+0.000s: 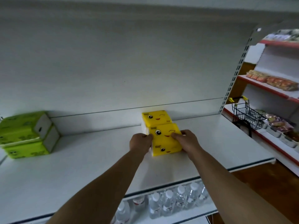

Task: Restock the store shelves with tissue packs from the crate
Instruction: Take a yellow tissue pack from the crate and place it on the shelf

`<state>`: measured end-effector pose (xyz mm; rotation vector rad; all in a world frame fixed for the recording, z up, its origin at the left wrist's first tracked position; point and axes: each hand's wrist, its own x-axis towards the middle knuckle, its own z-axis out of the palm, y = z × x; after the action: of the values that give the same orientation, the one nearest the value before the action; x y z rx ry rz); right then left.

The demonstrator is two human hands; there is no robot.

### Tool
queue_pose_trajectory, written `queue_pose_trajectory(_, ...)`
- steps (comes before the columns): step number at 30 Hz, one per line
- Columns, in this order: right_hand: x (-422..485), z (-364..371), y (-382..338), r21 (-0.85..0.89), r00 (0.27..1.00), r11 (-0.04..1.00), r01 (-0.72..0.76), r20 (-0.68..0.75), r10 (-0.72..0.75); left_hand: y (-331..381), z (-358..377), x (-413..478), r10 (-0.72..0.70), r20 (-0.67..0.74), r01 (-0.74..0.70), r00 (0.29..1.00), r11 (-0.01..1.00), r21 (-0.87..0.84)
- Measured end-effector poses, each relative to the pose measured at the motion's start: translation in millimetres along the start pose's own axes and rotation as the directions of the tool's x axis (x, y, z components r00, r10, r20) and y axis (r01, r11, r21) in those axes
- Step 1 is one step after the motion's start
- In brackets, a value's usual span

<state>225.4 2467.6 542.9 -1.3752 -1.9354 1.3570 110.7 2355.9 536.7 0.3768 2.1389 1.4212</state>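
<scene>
The person's left hand (pixel 141 141) and right hand (pixel 186 139) clamp the front yellow plastic-wrapped tissue pack (pixel 164 139) from either side. The fingers of both curl over its top edges, likely to square it against the matching yellow pack (pixel 157 117) touching it behind, near the back wall. It rests mid-depth on the flat white metal shelf (pixel 80 159), well apart from the stacked green tissue packs (pixel 25 135) on the left. Its glossy wrap shows a winking cartoon face, and its left end is white.
</scene>
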Motion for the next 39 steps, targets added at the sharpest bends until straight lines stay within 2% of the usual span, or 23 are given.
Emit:
queue_pose_trajectory(9,7,-3,-3,-0.031,1.000,0.999,0.016,0.008,-0.015,5,-6,-2,-0.001,-0.037,0.001,0.999,1.000,0.004)
queue_pose_trajectory(12,-4,-8,-15,-0.165,0.972,0.973,0.164,-0.138,-0.187,6,-18,-7,0.049,-0.098,-0.054,0.994,0.997,-0.048)
queue_pose_trajectory(14,-19,-4,-28,-0.229,0.904,0.914,0.334,-0.195,-0.380,5,-34,-13,0.058,-0.148,-0.075,0.987,0.991,-0.112)
queue_pose_trajectory(17,-57,25,-61,-0.196,0.828,0.826,0.529,-0.094,-0.553,-3,-69,-30,0.067,-0.232,-0.123,0.970,0.964,-0.235)
queue_pose_trajectory(21,-114,97,-96,0.027,0.824,0.837,0.546,0.165,-0.543,-23,-131,-59,0.143,-0.333,-0.218,0.932,0.955,-0.199)
queue_pose_trajectory(26,-222,235,-115,0.198,0.733,0.866,0.459,0.467,-0.495,-97,-287,-125,0.092,-0.593,-0.249,0.800,0.950,-0.188)
queue_pose_trajectory(29,-304,319,-119,0.256,0.667,0.900,0.352,0.606,-0.433,-163,-390,-180,-0.012,-0.706,-0.182,0.708,0.963,-0.199)
queue_pose_trajectory(34,-454,461,-106,0.240,0.469,0.932,0.272,0.812,-0.346,-264,-536,-286,-0.054,-0.872,0.011,0.486,0.998,-0.056)
queue_pose_trajectory(36,-512,507,-99,0.217,0.375,0.944,0.251,0.877,-0.301,-293,-578,-328,-0.108,-0.905,0.089,0.411,0.993,-0.078)
queue_pose_trajectory(39,-584,561,-95,0.187,0.241,0.948,0.257,0.938,-0.250,-339,-631,-379,-0.204,-0.938,0.129,0.278,0.976,-0.174)
